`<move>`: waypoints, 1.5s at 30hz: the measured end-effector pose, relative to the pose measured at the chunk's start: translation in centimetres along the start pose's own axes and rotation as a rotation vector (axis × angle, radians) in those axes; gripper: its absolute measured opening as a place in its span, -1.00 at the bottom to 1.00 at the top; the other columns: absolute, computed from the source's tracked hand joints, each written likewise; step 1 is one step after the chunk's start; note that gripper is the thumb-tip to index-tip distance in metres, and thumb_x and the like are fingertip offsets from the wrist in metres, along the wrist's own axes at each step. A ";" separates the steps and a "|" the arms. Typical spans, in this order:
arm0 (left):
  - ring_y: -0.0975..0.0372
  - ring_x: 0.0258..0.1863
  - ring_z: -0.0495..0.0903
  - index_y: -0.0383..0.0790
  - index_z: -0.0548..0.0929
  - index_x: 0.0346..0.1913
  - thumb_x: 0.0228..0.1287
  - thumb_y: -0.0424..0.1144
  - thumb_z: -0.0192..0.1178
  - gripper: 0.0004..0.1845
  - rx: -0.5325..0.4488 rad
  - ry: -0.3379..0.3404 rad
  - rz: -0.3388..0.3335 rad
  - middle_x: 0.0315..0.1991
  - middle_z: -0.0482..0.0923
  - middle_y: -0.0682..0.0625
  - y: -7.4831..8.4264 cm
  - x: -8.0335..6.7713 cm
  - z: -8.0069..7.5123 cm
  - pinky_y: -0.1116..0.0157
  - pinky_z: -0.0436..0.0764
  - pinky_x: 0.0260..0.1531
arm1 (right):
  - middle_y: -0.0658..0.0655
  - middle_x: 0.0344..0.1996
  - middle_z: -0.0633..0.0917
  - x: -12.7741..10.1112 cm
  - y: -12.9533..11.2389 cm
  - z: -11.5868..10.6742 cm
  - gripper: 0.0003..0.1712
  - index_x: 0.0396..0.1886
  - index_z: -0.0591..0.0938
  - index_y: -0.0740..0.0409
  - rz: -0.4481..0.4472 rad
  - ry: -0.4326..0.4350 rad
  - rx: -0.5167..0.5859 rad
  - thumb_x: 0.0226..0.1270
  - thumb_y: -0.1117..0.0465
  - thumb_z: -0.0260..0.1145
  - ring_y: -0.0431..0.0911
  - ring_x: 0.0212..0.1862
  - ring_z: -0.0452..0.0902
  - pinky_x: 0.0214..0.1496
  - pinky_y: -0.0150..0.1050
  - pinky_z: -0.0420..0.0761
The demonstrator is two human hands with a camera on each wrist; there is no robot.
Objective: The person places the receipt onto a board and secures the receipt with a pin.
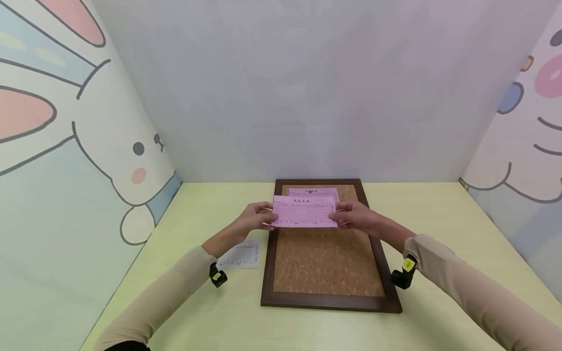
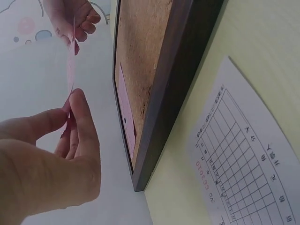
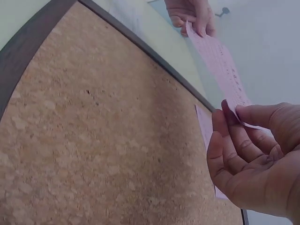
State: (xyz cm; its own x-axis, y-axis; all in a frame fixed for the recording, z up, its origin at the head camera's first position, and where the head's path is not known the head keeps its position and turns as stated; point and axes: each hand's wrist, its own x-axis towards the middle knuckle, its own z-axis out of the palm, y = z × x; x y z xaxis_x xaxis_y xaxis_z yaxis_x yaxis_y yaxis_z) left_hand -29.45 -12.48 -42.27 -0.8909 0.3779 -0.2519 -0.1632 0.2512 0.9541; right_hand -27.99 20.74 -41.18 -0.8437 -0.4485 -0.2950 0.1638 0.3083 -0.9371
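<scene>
Between both hands a pink printed form slip [image 1: 304, 212] is stretched out flat, raised above the upper part of a cork board [image 1: 327, 261]. My left hand [image 1: 256, 217] pinches its left end between thumb and fingers, as the left wrist view also shows. At the right end, my right hand [image 1: 353, 216] pinches it the same way, thumb in front in the right wrist view. Behind the raised slip, a second pink slip [image 1: 313, 191] lies on the cork near the board's top edge, partly covered in the head view.
A white printed form [image 1: 241, 254] lies on the pale yellow-green table [image 1: 210, 312], left of the board, partly behind the left forearm. The dark brown wooden frame [image 1: 331, 302] edges the cork. A plain wall [image 1: 281, 122] rises behind; cartoon-painted walls flank both sides.
</scene>
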 end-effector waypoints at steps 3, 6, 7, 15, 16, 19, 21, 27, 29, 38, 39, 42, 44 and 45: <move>0.23 -0.24 0.65 -0.38 0.55 0.16 0.47 -0.35 0.17 -0.71 0.021 0.009 -0.021 -0.14 0.68 -0.08 -0.6 0.4 0.5 0.23 0.74 -0.09 | 0.15 0.00 0.76 -0.1 0.5 -0.4 -0.53 0.32 0.49 0.40 -0.012 0.002 -0.026 0.56 0.22 0.21 -0.12 -0.09 0.67 0.05 -0.10 0.62; 0.25 -0.28 0.64 -0.40 0.57 0.13 0.45 -0.36 0.19 -0.72 0.030 0.025 -0.034 -0.18 0.67 -0.07 -1.0 1.0 1.1 0.29 0.73 -0.18 | 0.19 0.00 0.77 -0.2 1.1 -0.8 -0.54 0.29 0.53 0.39 0.001 0.028 -0.064 0.54 0.20 0.24 -0.10 -0.12 0.67 0.02 -0.11 0.63; 0.26 -0.30 0.64 -0.41 0.57 0.13 0.45 -0.36 0.20 -0.72 0.034 0.025 -0.037 -0.19 0.67 -0.07 -1.2 1.2 1.3 0.31 0.73 -0.21 | 0.19 -0.03 0.78 -0.2 1.4 -1.0 -0.55 0.27 0.55 0.39 0.011 0.044 -0.080 0.53 0.19 0.25 -0.10 -0.14 0.66 0.00 -0.13 0.63; 0.30 -0.49 0.65 -0.38 0.64 0.07 0.38 -0.34 0.29 -0.73 0.143 0.034 -0.059 -0.34 0.73 -0.04 -2.1 2.2 3.0 0.39 0.65 -0.44 | 0.06 -0.33 0.80 -0.5 3.2 -1.7 -0.61 0.09 0.65 0.40 0.101 0.135 -0.203 0.45 0.18 0.34 -0.16 -0.30 0.64 -0.22 -0.31 0.62; 0.30 -0.52 0.66 -0.37 0.64 0.05 0.36 -0.34 0.30 -0.74 0.164 0.039 -0.051 -0.37 0.74 -0.04 -2.2 2.2 3.2 0.40 0.63 -0.47 | 0.05 -0.36 0.79 -0.5 3.3 -1.7 -0.61 0.08 0.65 0.41 0.104 0.140 -0.206 0.44 0.19 0.36 -0.17 -0.32 0.64 -0.25 -0.32 0.62; 0.32 -0.60 0.65 -0.35 0.66 -0.02 0.33 -0.35 0.33 -0.78 0.240 0.047 -0.013 -0.44 0.75 -0.04 -2.6 2.3 3.7 0.42 0.53 -0.56 | 0.06 -0.37 0.78 -0.4 3.7 -1.6 -0.61 0.08 0.64 0.44 0.098 0.146 -0.236 0.42 0.22 0.36 -0.18 -0.36 0.63 -0.30 -0.32 0.63; 0.34 -0.64 0.64 -0.34 0.67 -0.04 0.31 -0.36 0.34 -0.79 0.296 0.043 0.023 -0.47 0.76 -0.04 -2.7 2.4 4.0 0.44 0.49 -0.61 | 0.07 -0.38 0.78 -0.4 4.0 -1.4 -0.62 0.07 0.64 0.44 0.097 0.157 -0.269 0.41 0.23 0.37 -0.18 -0.38 0.63 -0.33 -0.32 0.62; 0.32 -0.69 0.60 -0.32 0.60 -0.03 0.27 -0.36 0.38 -0.74 0.360 0.062 0.049 -0.52 0.72 -0.07 -2.5 2.4 4.5 0.43 0.40 -0.65 | 0.09 -0.45 0.75 -0.4 4.3 -1.0 -0.60 0.11 0.59 0.46 0.080 0.168 -0.372 0.39 0.28 0.36 -0.18 -0.46 0.61 -0.44 -0.28 0.57; 0.31 -0.68 0.60 -0.31 0.57 -0.06 0.26 -0.36 0.39 -0.74 0.359 0.080 0.033 -0.52 0.71 -0.06 -2.4 2.3 4.5 0.43 0.41 -0.64 | 0.09 -0.47 0.75 -0.2 4.3 -0.9 -0.57 0.14 0.56 0.48 0.075 0.171 -0.388 0.38 0.29 0.36 -0.18 -0.48 0.61 -0.45 -0.28 0.57; 0.33 -0.69 0.58 -0.32 0.70 -0.23 0.27 -0.39 0.38 -0.92 0.425 0.116 0.092 -0.49 0.73 -0.07 -2.1 3.1 4.7 0.47 0.46 -0.61 | 0.10 -0.45 0.76 0.3 4.0 -1.0 -0.42 0.28 0.45 0.51 0.098 0.202 -0.434 0.40 0.27 0.36 -0.18 -0.49 0.65 -0.42 -0.28 0.61; 0.34 -0.69 0.57 -0.31 0.72 -0.23 0.28 -0.38 0.37 -0.93 0.443 0.113 0.100 -0.48 0.73 -0.06 -2.2 3.3 4.7 0.47 0.45 -0.61 | 0.10 -0.45 0.76 0.3 4.0 -1.1 -0.43 0.28 0.45 0.51 0.100 0.205 -0.435 0.40 0.27 0.36 -0.19 -0.49 0.65 -0.42 -0.28 0.62; 0.36 -0.68 0.54 -0.28 0.76 -0.19 0.30 -0.35 0.36 -0.92 0.501 0.113 0.099 -0.49 0.70 -0.02 -2.3 3.6 4.7 0.47 0.40 -0.61 | 0.12 -0.43 0.77 0.4 3.9 -1.2 -0.43 0.27 0.45 0.50 0.094 0.201 -0.445 0.41 0.26 0.36 -0.19 -0.48 0.67 -0.42 -0.27 0.62; 0.36 -0.68 0.53 -0.27 0.78 -0.15 0.29 -0.33 0.38 -0.88 0.537 0.113 0.092 -0.51 0.68 0.00 -2.3 3.7 4.7 0.47 0.37 -0.62 | 0.16 -0.43 0.78 0.4 3.8 -1.4 -0.43 0.26 0.44 0.51 0.086 0.192 -0.458 0.40 0.25 0.36 -0.17 -0.47 0.70 -0.42 -0.27 0.62; 0.37 -0.68 0.52 -0.26 0.78 -0.14 0.28 -0.32 0.39 -0.86 0.553 0.113 0.090 -0.51 0.68 0.01 -2.3 3.8 4.7 0.47 0.36 -0.62 | 0.18 -0.42 0.78 0.3 3.7 -1.5 -0.42 0.26 0.44 0.52 0.082 0.192 -0.470 0.40 0.25 0.36 -0.16 -0.46 0.72 -0.43 -0.26 0.63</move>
State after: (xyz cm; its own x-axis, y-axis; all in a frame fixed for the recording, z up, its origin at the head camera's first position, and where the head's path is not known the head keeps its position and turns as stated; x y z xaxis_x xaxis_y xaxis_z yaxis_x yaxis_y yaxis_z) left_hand -30.45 -7.46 -46.20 -0.9357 0.3298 -0.1255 0.1348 0.6627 0.7367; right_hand -28.44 23.00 -44.44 -0.9236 -0.2586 -0.2832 0.0231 0.6996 -0.7141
